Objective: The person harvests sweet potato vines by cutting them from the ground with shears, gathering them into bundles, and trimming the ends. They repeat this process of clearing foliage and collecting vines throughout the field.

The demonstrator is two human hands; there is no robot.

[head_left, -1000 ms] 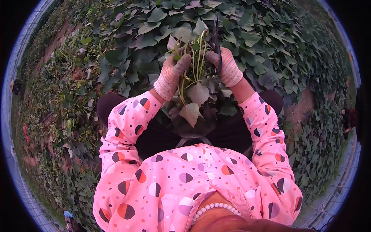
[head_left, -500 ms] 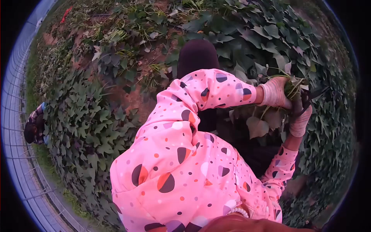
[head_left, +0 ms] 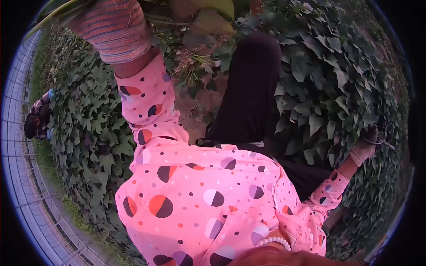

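Note:
My left hand (head_left: 114,29), in a striped knit glove, is raised at the upper left near the camera. It grips leafy vines; green stems (head_left: 55,14) stick out on one side and broad leaves (head_left: 208,17) on the other. Its fingertips are partly hidden at the frame's top. Far to the right, my right hand (head_left: 365,144), in a glove with dark fingers, is closed round a pair of dark scissors (head_left: 385,143). The blades point right, over the leaf cover, and look slightly apart.
Dense green vines (head_left: 97,128) cover the ground on both sides. Between them lies a strip of brown soil (head_left: 195,108) with cut stems. My dark-trousered knee (head_left: 255,57) is in the middle. Another person (head_left: 40,116) crouches at the far left, beside a metal grid fence (head_left: 20,175).
The hands, together at the right before, are now far apart. My left hand has swung to the upper left with the vines; my right hand has moved slightly right and down with the scissors.

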